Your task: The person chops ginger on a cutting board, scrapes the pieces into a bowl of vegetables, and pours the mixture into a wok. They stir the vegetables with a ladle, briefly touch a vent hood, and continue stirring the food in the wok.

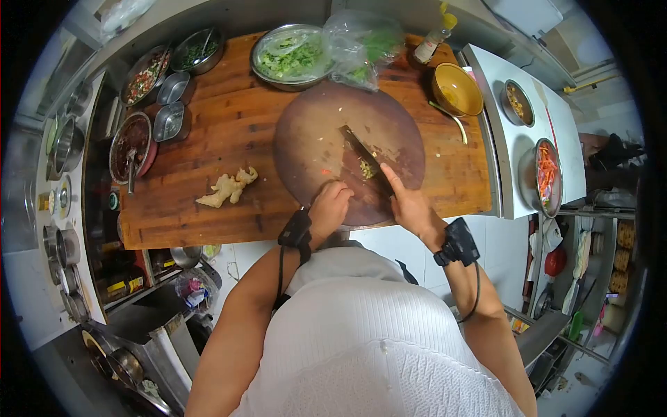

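A round chopping board (313,132) lies on the wooden table. My right hand (410,205) is closed on a knife (361,147), whose blade points up and left across the board. Small chopped yellowish pieces (366,169) lie beside the blade. My left hand (331,208) rests at the board's near edge with its fingers curled together; whatever they may hold is hidden. A small orange-red bit (326,172) lies just above that hand. To the left of the board, a knobbly piece of ginger (228,187) sits on the wood.
A bowl of chopped greens (290,57) and a plastic bag (365,45) stand behind the board. Several metal bowls line the left side. At right are a yellow bowl (457,89), a green onion stalk (450,119), a bottle (432,43) and a white counter (521,167) with bowls.
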Demonstrator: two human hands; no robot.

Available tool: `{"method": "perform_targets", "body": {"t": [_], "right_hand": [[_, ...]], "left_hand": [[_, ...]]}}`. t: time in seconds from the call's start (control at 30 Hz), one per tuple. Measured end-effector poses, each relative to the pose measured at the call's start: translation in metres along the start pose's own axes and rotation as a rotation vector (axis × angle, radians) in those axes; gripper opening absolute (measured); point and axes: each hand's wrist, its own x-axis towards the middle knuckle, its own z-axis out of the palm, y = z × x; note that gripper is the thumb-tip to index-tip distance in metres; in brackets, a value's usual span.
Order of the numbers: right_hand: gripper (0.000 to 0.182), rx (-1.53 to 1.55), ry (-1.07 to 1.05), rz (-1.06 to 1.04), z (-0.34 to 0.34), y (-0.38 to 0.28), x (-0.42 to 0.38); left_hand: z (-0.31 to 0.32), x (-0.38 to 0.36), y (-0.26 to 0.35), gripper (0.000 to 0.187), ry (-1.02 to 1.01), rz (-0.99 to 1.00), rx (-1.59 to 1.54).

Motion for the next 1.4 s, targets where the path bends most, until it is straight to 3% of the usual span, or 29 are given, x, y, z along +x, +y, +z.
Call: {"method": "perform_targets", "body": {"t": [0.63,1.4], "right_hand": [[0.066,0.036,0.1,-0.001,0.009,0.024,0.003],[0.064,0.033,0.033,0.014,-0.001,0.007,-0.001]], "left_hand": [[0.001,-0.001,-0.004,0.015,-0.006,0.03,0.018],[0.001,-0.005,-0.003,0.016,-0.021,0.018,0.038]]}}
